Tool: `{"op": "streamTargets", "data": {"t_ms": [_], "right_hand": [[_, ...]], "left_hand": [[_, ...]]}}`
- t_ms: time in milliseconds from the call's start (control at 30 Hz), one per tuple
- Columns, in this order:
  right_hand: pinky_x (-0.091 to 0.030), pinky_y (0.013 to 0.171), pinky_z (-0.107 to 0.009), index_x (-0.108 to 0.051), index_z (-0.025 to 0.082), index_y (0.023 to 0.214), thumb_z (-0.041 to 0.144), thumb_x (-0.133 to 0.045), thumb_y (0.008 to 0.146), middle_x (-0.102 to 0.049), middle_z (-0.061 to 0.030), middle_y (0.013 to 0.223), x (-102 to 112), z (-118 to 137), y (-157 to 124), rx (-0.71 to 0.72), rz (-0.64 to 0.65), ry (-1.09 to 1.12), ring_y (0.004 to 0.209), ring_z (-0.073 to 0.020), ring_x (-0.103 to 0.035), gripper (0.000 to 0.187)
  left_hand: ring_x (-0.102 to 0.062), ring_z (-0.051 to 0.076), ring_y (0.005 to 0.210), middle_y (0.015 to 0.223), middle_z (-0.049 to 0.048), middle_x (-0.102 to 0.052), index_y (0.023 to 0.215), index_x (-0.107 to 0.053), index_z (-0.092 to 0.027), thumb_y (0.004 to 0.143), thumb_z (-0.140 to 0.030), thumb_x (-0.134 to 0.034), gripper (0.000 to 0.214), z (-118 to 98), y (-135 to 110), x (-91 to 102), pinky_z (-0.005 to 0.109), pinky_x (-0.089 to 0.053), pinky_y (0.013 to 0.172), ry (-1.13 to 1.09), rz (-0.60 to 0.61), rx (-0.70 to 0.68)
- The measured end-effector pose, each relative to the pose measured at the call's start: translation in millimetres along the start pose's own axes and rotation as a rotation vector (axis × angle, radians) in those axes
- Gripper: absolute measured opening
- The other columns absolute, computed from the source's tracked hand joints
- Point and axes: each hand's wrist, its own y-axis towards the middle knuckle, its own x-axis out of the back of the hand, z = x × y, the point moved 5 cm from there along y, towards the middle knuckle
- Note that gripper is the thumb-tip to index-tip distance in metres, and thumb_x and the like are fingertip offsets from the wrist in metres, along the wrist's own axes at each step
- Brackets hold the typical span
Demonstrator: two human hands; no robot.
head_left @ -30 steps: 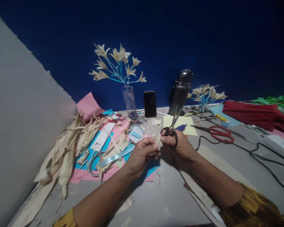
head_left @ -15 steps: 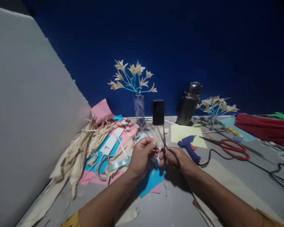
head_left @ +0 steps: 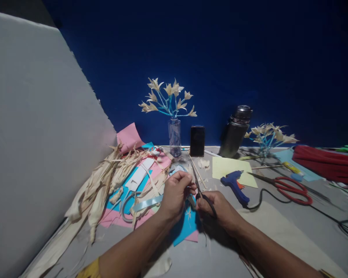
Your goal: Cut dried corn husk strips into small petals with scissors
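My right hand [head_left: 217, 208] grips a pair of dark-handled scissors [head_left: 197, 179], whose blades point up and away from me and look closed together. Just left of the blades, my left hand [head_left: 176, 193] is closed in a pinch, thumb against fingers. Whatever lies between those fingertips is too small to make out. Under both hands are blue paper [head_left: 185, 227] and dry husk scraps. A shiny light-blue ribbon [head_left: 147, 202] lies beside my left wrist.
Dried corn husks [head_left: 95, 193] are heaped at left. Behind stand a glass vase [head_left: 174, 137] of husk flowers, a phone [head_left: 197, 141] and a flask [head_left: 236, 131]. At right lie a blue glue gun [head_left: 234, 185], its black cord, red-handled scissors [head_left: 292, 190] and a red cloth [head_left: 324, 164].
The scissor blades, spread apart before, have come together, and my right hand has turned slightly. My left hand keeps its pinch. The whole view has shifted a little.
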Motion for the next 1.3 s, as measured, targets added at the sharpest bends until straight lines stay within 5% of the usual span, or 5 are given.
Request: {"op": "streamTargets", "data": {"t_ms": [1300], "right_hand": [[-0.023, 0.04, -0.022, -0.052, 0.017, 0.053, 0.054, -0.064, 0.079, -0.049, 0.0012, 0.045, -3.6, 2.5, -4.5, -0.088, -0.046, -0.013, 0.039, -0.0069, -0.037, 0.047]], "left_hand": [[-0.058, 0.012, 0.054, 0.057, 0.0008, -0.063, 0.067, -0.058, -0.016, 0.07, -0.024, -0.071, 0.016, 0.9, 0.7, 0.9, 0.023, -0.046, 0.058, 0.037, -0.009, -0.002]]}}
